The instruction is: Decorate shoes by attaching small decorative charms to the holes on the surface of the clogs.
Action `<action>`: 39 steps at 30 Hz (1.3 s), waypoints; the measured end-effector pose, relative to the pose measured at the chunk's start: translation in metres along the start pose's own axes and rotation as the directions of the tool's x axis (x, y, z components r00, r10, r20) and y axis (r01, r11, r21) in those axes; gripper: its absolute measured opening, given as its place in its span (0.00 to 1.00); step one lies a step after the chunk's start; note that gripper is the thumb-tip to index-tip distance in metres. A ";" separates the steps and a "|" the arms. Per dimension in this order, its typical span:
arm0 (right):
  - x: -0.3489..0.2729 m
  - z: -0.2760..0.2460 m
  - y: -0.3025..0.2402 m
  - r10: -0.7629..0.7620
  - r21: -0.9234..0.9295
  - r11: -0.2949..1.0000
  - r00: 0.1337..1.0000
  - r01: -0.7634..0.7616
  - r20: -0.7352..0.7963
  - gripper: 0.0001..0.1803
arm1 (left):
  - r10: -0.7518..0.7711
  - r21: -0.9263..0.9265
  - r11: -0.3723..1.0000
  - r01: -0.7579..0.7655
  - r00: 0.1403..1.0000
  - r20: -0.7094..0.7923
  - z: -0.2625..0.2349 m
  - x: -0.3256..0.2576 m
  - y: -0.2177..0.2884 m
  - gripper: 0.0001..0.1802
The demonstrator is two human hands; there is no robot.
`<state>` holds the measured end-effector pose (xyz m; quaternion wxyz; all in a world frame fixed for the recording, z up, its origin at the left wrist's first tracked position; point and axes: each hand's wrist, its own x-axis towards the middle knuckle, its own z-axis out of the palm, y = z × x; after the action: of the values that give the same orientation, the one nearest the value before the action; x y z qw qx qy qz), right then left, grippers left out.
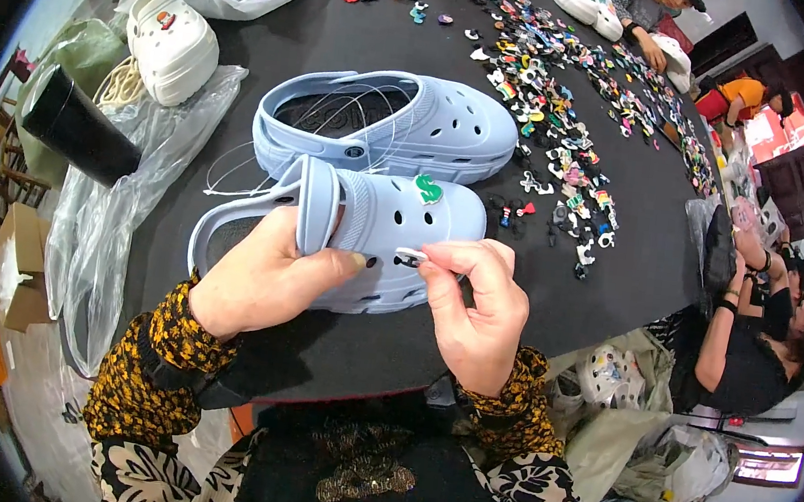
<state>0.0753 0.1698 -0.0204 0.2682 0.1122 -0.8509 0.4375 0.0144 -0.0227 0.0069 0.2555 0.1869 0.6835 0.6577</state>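
A light blue clog [368,204] lies on the dark table before me, its toe to the right. My left hand [269,272] is wrapped around its side by the strap, thumb on the upper. Between thumb and fingertips, my right hand [479,302] pinches a small white and black shoe charm [410,258] close to the holes in the clog's upper. A green charm [427,191] sits on the upper near the toe. Just behind lies the matching blue clog [462,126], a clear plastic loop [226,168] strung over the pair.
Many loose colourful charms [553,91] spread over the table's far right. At the left are a white clog [174,50], a black cylinder [80,128] and clear plastic bags [134,216]. Other people [772,325] work along the right side; another person's hand [652,50] is at the far edge.
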 end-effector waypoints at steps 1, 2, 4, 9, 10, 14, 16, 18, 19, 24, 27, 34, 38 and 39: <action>-0.001 0.002 -0.001 0.000 0.004 1.000 1.000 0.000 0.007 0.09 | 0.014 0.030 0.999 -0.014 1.000 0.005 -0.001 -0.001 0.000 0.13; -0.001 0.004 -0.003 0.033 0.005 0.999 0.999 -0.033 -0.006 0.08 | 0.028 0.061 0.998 -0.028 1.000 0.011 -0.002 -0.001 -0.001 0.13; -0.002 0.007 -0.004 0.066 0.004 0.998 0.998 -0.066 -0.014 0.08 | 0.024 0.048 0.999 -0.024 1.000 0.010 -0.002 -0.001 -0.002 0.13; -0.001 0.013 -0.006 -0.086 -0.102 0.991 0.996 0.082 -0.033 0.10 | -0.019 0.037 0.999 0.019 1.000 0.003 -0.003 -0.002 -0.001 0.12; -0.002 0.013 -0.007 -0.085 -0.105 0.991 0.996 0.081 -0.031 0.10 | 0.012 0.019 1.000 -0.012 1.000 0.007 -0.002 0.000 -0.003 0.12; -0.003 0.015 -0.009 -0.173 -0.157 0.973 0.985 0.167 -0.026 0.12 | -0.008 0.048 0.999 0.007 1.000 0.023 -0.005 0.000 0.000 0.11; -0.006 0.019 -0.008 -0.229 -0.174 0.958 0.973 0.226 0.001 0.13 | 0.017 0.026 1.000 -0.017 1.000 0.009 -0.004 0.001 -0.006 0.11; -0.008 0.022 -0.010 -0.237 -0.189 0.953 0.971 0.235 0.014 0.13 | 0.042 0.003 0.999 -0.042 0.999 -0.005 -0.005 0.001 -0.007 0.11; -0.009 0.023 -0.011 -0.244 -0.206 0.948 0.969 0.245 0.026 0.13 | 0.011 -0.004 1.000 -0.011 1.000 0.011 -0.005 0.001 -0.004 0.12; -0.011 0.026 -0.013 -0.281 -0.297 0.914 0.959 0.275 0.022 0.14 | 0.056 -0.003 0.998 -0.056 0.998 0.000 -0.002 0.003 -0.003 0.13; -0.013 0.030 -0.014 -0.294 -0.360 0.892 0.956 0.273 -0.005 0.15 | 0.067 0.009 0.998 -0.067 0.998 0.009 -0.004 0.002 -0.007 0.13; -0.014 0.027 -0.019 -0.327 -0.457 0.838 0.945 0.298 0.015 0.17 | 0.021 0.052 0.998 -0.022 1.000 0.020 -0.004 0.000 0.001 0.12; -0.013 0.026 -0.018 -0.365 -0.523 0.776 0.927 0.352 0.082 0.15 | 0.090 0.074 0.993 -0.089 0.996 -0.015 -0.001 0.001 -0.005 0.10; -0.013 0.025 -0.018 -0.364 -0.524 0.776 0.928 0.350 0.081 0.15 | 0.090 0.074 0.993 -0.088 0.996 -0.013 0.000 0.001 -0.006 0.10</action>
<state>0.0844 0.1380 -0.0269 0.3772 0.1874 -0.8979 0.1283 0.0141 -0.0229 0.0010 0.2132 0.2211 0.7004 0.6443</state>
